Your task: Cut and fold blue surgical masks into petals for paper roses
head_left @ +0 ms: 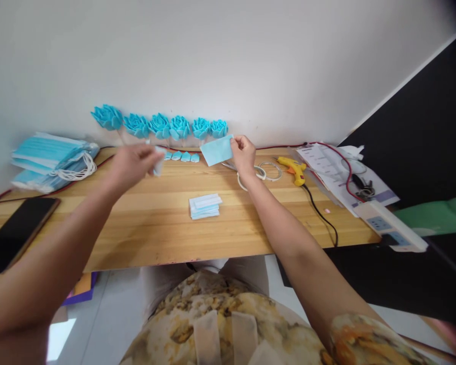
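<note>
My right hand [244, 152] pinches the edge of a flat, light-blue rectangle of mask fabric [216, 151], raised above the table. My left hand [135, 161], blurred by motion, is closed on a small pale piece of fabric [159, 162] that sticks out past its fingertips. Between the hands, a row of small folded blue petals [181, 156] lies on the wood. Nearer to me is a small stack of cut blue and white fabric pieces [204, 206]. Several blue fabric flowers [160, 125] on stems lean along the wall.
Face masks with white ear loops [49, 154] are piled at the left, behind a phone [20, 230]. On the right are tape rolls [270, 171], a yellow glue gun [294, 169] with its cord, papers [329, 167], keys [365, 188] and a power strip [390, 226] at the table's edge.
</note>
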Available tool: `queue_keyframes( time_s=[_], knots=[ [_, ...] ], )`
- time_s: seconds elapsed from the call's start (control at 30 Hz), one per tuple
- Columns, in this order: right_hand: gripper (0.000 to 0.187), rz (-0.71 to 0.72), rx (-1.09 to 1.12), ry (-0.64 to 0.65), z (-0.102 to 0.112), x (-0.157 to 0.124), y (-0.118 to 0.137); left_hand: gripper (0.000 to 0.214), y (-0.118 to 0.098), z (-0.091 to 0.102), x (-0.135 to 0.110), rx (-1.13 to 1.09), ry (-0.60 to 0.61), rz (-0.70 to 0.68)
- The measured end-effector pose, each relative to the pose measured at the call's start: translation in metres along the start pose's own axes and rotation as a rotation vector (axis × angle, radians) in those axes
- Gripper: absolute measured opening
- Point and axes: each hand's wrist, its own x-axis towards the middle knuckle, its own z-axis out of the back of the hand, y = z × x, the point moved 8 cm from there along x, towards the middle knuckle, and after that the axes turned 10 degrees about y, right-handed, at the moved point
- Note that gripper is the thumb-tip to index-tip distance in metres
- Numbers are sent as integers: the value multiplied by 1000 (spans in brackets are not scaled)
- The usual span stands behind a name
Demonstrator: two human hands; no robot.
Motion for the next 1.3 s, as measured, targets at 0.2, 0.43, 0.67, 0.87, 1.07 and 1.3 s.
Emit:
queue_keyframes(
  time_s=[0.2, 0.43, 0.67, 0.87, 1.07, 1.3],
  knots=[
    [25, 191, -28, 120, -18, -14, 53, 45, 0, -42, -30, -238, 121, 33],
    [26, 629, -353, 435, -58, -73, 133, 64, -23, -119, -19, -1142, 406, 197],
    [23, 908, -481, 694, -73, -126, 139, 20, -7, -110, -9, -1261, 169, 208],
    [27, 816, -438, 652, -67, -117, 136, 25, -10, -108, -7, -1104, 205, 99],
    [24, 653, -341, 541, -61, -85, 136, 18, -23, -112, -11, -968, 321, -19],
    [19, 605, -251, 632, -78, -78, 126, 11, -18, -110, -15, -892, 311, 33]
  ],
)
